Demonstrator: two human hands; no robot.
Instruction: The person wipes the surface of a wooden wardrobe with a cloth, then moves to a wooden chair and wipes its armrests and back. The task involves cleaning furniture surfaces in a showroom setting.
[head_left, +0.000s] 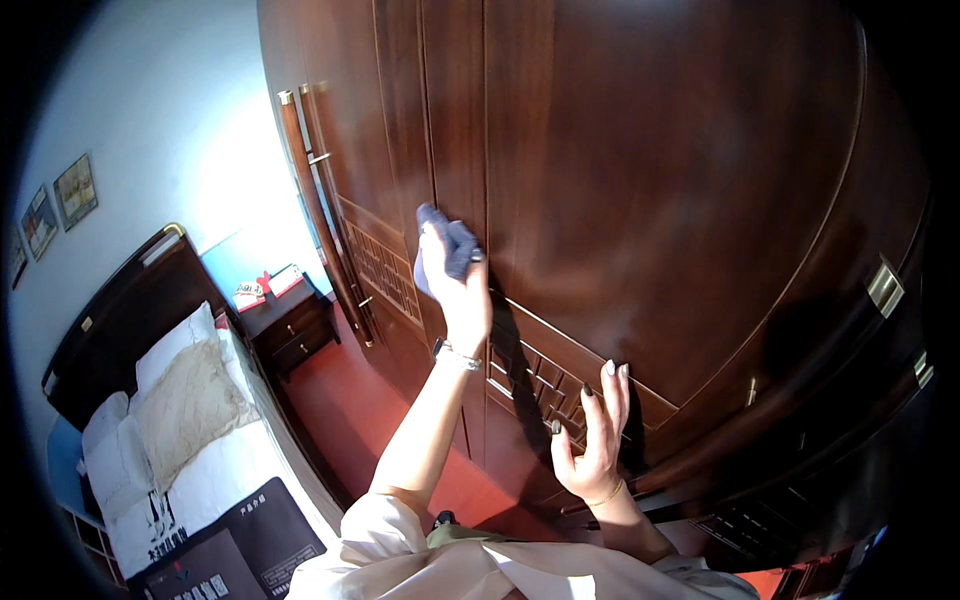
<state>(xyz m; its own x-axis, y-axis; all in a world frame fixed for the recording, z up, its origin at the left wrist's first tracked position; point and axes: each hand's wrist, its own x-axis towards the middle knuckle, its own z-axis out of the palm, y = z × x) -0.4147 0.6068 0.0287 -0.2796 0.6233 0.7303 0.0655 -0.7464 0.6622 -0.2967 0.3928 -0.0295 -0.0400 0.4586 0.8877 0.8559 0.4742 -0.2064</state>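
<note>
My left hand (455, 289) is raised and closed around a folded dark blue-purple cloth (459, 251), which lies against the front of a dark brown wooden wardrobe (615, 172), near the seam between two panels. A watch or bracelet (455, 355) is on that wrist. Lower and to the right, my right hand (596, 435) has its fingers spread and holds nothing. Its fingertips are at the lattice-patterned lower part (551, 382) of the wardrobe door; whether they press on it I cannot tell. A thin gold-coloured bracelet circles the right wrist.
Long wooden handles (319, 217) with brass-coloured ends stand out at the wardrobe's left. Beyond are a two-drawer nightstand (296, 326) and a bed with a dark headboard (101, 322) and pillows (191, 412). The floor (352, 397) is red. More brass-coloured fittings (886, 287) sit at the right.
</note>
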